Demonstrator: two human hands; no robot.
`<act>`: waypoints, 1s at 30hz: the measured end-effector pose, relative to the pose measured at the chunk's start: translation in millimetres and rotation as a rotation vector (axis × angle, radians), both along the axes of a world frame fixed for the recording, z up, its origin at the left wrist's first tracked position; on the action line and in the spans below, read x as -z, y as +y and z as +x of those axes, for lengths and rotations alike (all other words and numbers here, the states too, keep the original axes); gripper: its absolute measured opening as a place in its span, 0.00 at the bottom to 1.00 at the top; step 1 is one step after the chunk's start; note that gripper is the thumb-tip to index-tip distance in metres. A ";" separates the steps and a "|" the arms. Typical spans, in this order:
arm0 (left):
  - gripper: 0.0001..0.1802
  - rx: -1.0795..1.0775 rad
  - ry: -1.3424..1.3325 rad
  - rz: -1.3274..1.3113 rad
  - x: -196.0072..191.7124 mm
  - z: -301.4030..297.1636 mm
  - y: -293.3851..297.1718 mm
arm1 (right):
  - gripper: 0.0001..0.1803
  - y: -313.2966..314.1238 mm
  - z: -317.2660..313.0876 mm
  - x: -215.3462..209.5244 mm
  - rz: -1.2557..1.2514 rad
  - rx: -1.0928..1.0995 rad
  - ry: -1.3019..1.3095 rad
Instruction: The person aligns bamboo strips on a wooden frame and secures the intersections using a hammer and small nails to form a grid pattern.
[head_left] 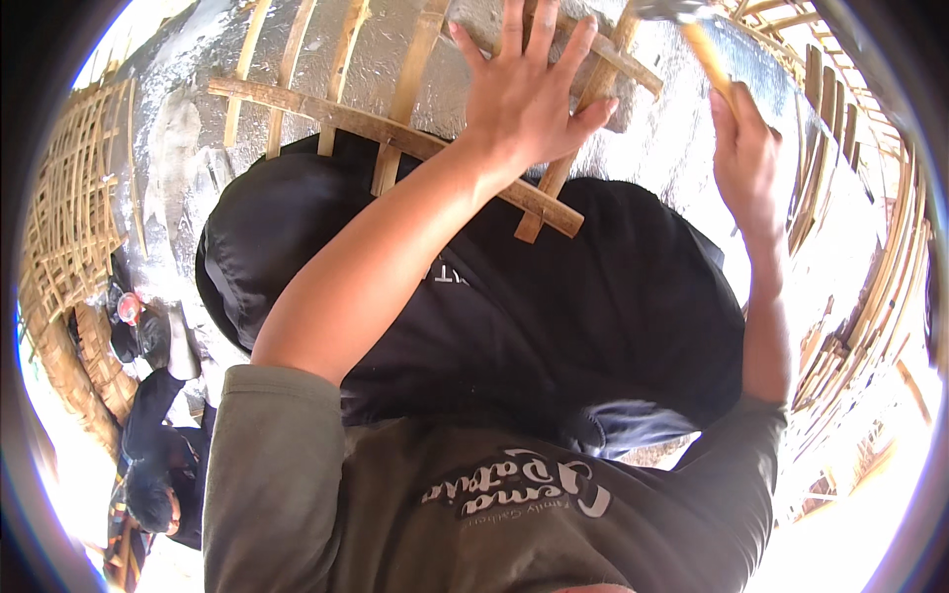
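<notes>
Slat frame braced by the left hand, hammer in the right

The wooden slat frame (316, 107) lies before the seated person, its long lower crosspiece over the black trousers (554, 326), its slats reaching out above the grey floor (178, 178). A shorter upper crosspiece (635, 71) spans the slats at the right end. The left hand (524, 107) is spread on that end, palm down, fingers apart; how hard it presses, cannot tell. The right hand (746, 148) is closed around the handle of a hammer (706, 51), head blurred at the upper edge, beyond the crosspiece. No nail discernible.

Assessment: step appears to be hammering a joint. Good practice: brace the slat flat against firm backing, left fingers well clear of the striking line; grip low on the handle; short, square blows, since thin slats probably split under hard or slanted ones. Check squareness after each joint.

Surroundings: bamboo strips (860, 316) to the right; woven panel (79, 208) to the left; another person (153, 484) lower left, well apart.
</notes>
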State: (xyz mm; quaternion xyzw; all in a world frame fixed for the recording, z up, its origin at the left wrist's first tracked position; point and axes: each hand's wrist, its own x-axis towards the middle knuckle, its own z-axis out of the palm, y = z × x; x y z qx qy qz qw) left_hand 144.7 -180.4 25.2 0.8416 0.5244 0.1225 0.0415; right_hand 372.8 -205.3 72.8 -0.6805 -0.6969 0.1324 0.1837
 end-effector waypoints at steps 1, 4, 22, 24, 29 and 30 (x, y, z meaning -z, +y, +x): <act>0.41 0.003 -0.012 0.016 -0.1 0.5 -0.4 | 0.11 -5.8 1.4 1.4 0.076 0.040 0.004; 0.41 0.004 -0.017 0.041 0.9 0.7 0.4 | 0.11 6.3 1.5 -7.9 -0.221 -0.034 -0.178; 0.42 0.007 0.008 0.003 5.3 0.2 0.4 | 0.11 -5.0 -4.0 -2.3 0.046 0.045 -0.004; 0.43 -0.004 0.090 -0.081 0.6 1.7 0.2 | 0.10 -6.2 8.2 22.2 0.146 -0.184 -0.434; 0.42 0.004 -0.057 0.026 4.8 -0.6 0.9 | 0.12 -4.2 -11.7 -7.5 -0.046 0.001 0.005; 0.42 0.001 -0.050 0.047 5.3 0.1 0.1 | 0.12 -6.5 -12.4 -8.6 -0.068 0.033 0.012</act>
